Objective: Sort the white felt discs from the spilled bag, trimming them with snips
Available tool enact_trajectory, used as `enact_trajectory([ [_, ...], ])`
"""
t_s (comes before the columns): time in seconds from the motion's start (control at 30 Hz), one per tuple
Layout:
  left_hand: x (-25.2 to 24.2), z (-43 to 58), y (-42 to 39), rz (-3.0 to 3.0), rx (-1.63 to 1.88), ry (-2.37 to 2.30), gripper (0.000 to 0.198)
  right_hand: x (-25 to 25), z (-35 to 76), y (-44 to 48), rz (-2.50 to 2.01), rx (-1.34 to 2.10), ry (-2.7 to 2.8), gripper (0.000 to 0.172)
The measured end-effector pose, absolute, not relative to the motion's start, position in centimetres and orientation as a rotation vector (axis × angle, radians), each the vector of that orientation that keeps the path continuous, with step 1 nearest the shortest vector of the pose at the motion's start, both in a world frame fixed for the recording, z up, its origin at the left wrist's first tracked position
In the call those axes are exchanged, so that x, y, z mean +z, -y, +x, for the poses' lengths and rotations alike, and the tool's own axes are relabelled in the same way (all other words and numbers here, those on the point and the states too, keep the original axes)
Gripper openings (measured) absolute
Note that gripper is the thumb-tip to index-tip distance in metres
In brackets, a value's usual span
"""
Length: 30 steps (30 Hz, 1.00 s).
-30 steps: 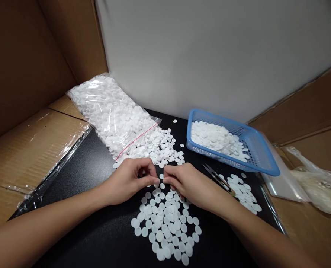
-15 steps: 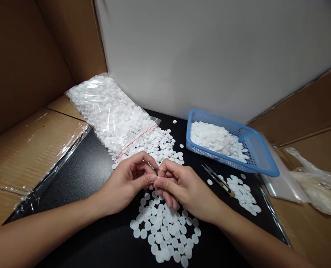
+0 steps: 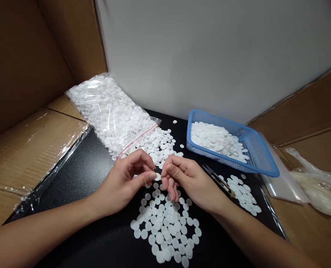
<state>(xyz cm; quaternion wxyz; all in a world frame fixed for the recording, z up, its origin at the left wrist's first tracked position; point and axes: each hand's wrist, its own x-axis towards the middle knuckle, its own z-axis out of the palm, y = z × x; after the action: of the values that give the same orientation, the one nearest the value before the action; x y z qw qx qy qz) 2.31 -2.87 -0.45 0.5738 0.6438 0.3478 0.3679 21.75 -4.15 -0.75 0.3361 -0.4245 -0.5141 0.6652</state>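
Black mat (image 3: 93,175): left hand (image 3: 126,182) and right hand (image 3: 188,180), fingertips pinched together on one white disc (image 3: 157,176). Est. light, thin, flexible; grip by edges.

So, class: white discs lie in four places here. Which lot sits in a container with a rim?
The discs in the blue basket, right of the hands. The others lie in a clear bag or loose on the black table.
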Motion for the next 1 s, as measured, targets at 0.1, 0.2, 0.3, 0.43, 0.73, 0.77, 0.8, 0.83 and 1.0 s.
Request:
enact_trajectory([
  [0.1, -0.5, 2.4, 3.0, 1.568, 0.843, -0.838, 0.013, 0.2, 22.1, 4.3, -1.182, 1.634, 1.493, 0.039],
  [0.2, -0.6, 2.3, 2.5, 1.470, 0.748, -0.813, 0.015, 1.8, 22.9, 4.6, -1.240, 1.604, 1.771, 0.029],
  [0.3, -0.9, 1.9, 1.6, 1.511, 0.602, -0.849, 0.021, 2.7, 23.4, 5.1, -1.316, 1.638, 2.164, 0.024],
  [0.43, -1.6, 1.4, 0.6, 1.910, 0.440, -0.951, 0.015, 1.9, 23.0, 5.6, -1.524, 1.496, 2.432, 0.027],
  [0.73, -2.5, 1.4, 1.0, 2.166, 0.417, -0.862, 0.021, -0.9, 23.7, 2.9, -1.408, 0.971, 2.313, 0.024],
  [0.77, -2.5, 1.3, 1.0, 2.175, 0.403, -0.856, 0.022, -1.2, 23.6, 2.7, -1.370, 0.974, 2.287, 0.024],
  [0.8, -2.5, 1.3, 1.1, 2.184, 0.391, -0.851, 0.023, -1.4, 23.4, 2.6, -1.336, 0.995, 2.276, 0.024],
  [0.83, -2.5, 1.2, 1.2, 2.187, 0.381, -0.841, 0.024, -1.5, 23.2, 2.5, -1.309, 1.025, 2.277, 0.023],
  [1.0, -2.0, 1.3, 1.6, 2.047, 0.291, -0.685, 0.028, -1.0, 23.4, 2.7, -1.307, 1.287, 2.327, 0.021],
])
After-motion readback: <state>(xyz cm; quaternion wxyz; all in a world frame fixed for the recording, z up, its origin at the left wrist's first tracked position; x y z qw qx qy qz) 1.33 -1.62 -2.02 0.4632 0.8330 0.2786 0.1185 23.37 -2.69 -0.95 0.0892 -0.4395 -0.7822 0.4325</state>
